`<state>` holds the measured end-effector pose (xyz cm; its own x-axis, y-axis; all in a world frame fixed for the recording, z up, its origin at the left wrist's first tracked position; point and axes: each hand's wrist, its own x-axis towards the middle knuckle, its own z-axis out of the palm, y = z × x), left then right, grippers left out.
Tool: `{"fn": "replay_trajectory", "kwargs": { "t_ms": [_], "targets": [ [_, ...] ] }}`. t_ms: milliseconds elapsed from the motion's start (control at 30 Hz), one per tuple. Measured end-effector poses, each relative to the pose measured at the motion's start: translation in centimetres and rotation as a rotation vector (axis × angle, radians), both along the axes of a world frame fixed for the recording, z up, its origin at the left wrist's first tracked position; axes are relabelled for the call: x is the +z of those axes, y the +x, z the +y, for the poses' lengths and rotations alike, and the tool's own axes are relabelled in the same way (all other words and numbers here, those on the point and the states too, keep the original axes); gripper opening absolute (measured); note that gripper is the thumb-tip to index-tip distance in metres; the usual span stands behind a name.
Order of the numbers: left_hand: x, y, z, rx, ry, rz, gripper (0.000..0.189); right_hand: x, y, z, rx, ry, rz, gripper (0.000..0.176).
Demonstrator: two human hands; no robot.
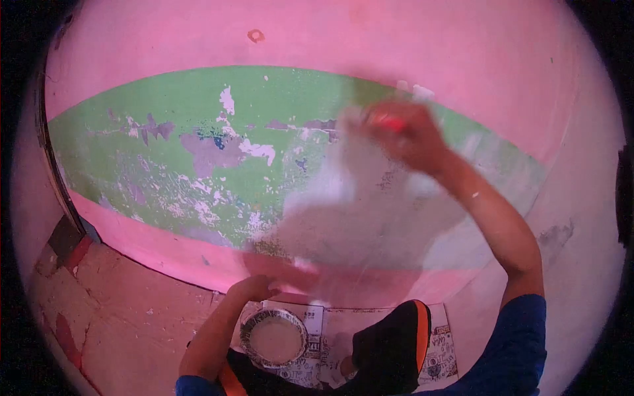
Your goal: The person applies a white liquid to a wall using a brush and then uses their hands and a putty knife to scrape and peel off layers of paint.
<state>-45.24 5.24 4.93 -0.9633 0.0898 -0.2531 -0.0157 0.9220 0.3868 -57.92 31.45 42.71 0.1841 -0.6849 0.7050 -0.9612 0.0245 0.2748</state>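
Note:
My right hand (pixel 409 135) is raised against the wall, fingers closed around a red-handled tool (pixel 386 121). Motion blur hides the tool's working end, so I cannot make out its kind. Around it, the green band of the wall (pixel 198 92) is peeling, and a whitish coat (pixel 370 204) covers much of its right part. Low near the wall's foot, my left hand (pixel 256 288) hangs with fingers loosely apart and nothing visible in it. Just below that hand stands a round bucket (pixel 246 340) with a smeared rim and pale contents.
Printed cardboard (pixel 442 350) lies under the bucket and by my knees. Brown floor (pixel 145 317) stretches to the left, with a dark object (pixel 66 237) in the corner. Pink wall (pixel 165 46) surrounds the green band, and a pale wall (pixel 581 277) adjoins on the right.

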Motion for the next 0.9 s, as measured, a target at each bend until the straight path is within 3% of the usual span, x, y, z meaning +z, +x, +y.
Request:
{"fn": "replay_trajectory", "kwargs": {
  "t_ms": [67,100,167,200,233,300,333,400,433,467,500,533,600,633,700,733,800,833,900],
  "targets": [
    [0.6,0.0,-0.3,0.014,0.004,-0.008,0.057,5.1,0.0,-0.3,0.155,-0.362,0.401,0.008],
    [0.9,0.1,-0.2,0.024,0.004,-0.024,0.058,4.6,-0.1,-0.6,0.157,-0.356,0.403,0.008],
    [-0.3,-0.4,-0.8,0.028,0.004,-0.036,0.059,1.1,-0.7,-1.2,-0.285,-0.154,0.562,0.004],
    [-2.7,-1.5,-1.8,-0.008,-0.019,0.004,0.059,-3.8,-1.6,-2.3,-0.242,-0.103,0.672,0.004],
    [-4.1,-2.0,-2.4,-0.042,-0.043,0.044,0.059,-8.1,-1.1,-3.1,-0.029,-0.016,0.621,0.004],
    [-2.2,-1.4,-1.4,-0.039,-0.032,0.055,0.058,-15.3,1.5,-2.6,-0.07,0.493,0.31,0.008],
    [-1.5,-1.1,-0.7,-0.038,-0.02,0.057,0.058,-15.0,1.5,-2.8,-0.069,0.494,0.314,0.008],
    [-0.8,-1.5,-0.3,-0.072,-0.009,0.006,0.057,-12.9,0.1,-4.4,0.08,0.307,-0.197,0.007],
    [-0.9,-1.3,-0.1,-0.11,0.014,-0.058,0.056,-8.2,-0.4,-4.9,0.098,0.21,-0.111,0.01],
    [-1.5,-1.1,-0.3,-0.101,0.021,-0.065,0.056,-3.6,0.7,-5.0,-0.008,0.145,-0.316,0.01],
    [-2.4,-1.3,-0.7,-0.08,0.022,-0.026,0.054,-0.1,0.7,-5.2,0.085,-0.051,-0.226,0.01],
    [-2.9,-1.3,-1.0,-0.06,0.023,0.016,0.052,3.3,1.2,-5.1,0.148,-0.213,0.03,0.009],
    [-1.4,-0.8,-0.8,-0.042,0.002,0.028,0.05,8.3,2.2,-4.2,0.024,-0.488,0.646,0.006],
    [-0.7,-0.5,-0.6,-0.022,-0.022,0.038,0.047,7.2,2.0,-4.3,0.046,-0.482,0.633,0.006],
    [-1.8,-1.3,-1.4,-0.119,-0.035,0.09,0.045,1.0,1.8,-5.8,-0.539,-0.181,0.614,0.007],
    [-0.7,-1.5,-1.1,-0.122,-0.009,0.116,0.045,-4.1,0.6,-6.4,-0.399,-0.093,0.772,0.012],
    [1.1,-0.5,0.0,-0.055,0.041,0.203,0.044,-12.1,3.3,-5.4,-0.2,0.414,0.433,0.019],
    [1.8,-0.3,0.9,-0.023,0.036,0.263,0.044,-14.2,4.9,-5.5,0.041,0.399,0.361,0.019],
    [3.1,0.6,0.8,0.091,-0.039,0.331,0.043,-17.6,4.3,-7.0,0.223,0.356,-0.023,0.025]
  ]
}}
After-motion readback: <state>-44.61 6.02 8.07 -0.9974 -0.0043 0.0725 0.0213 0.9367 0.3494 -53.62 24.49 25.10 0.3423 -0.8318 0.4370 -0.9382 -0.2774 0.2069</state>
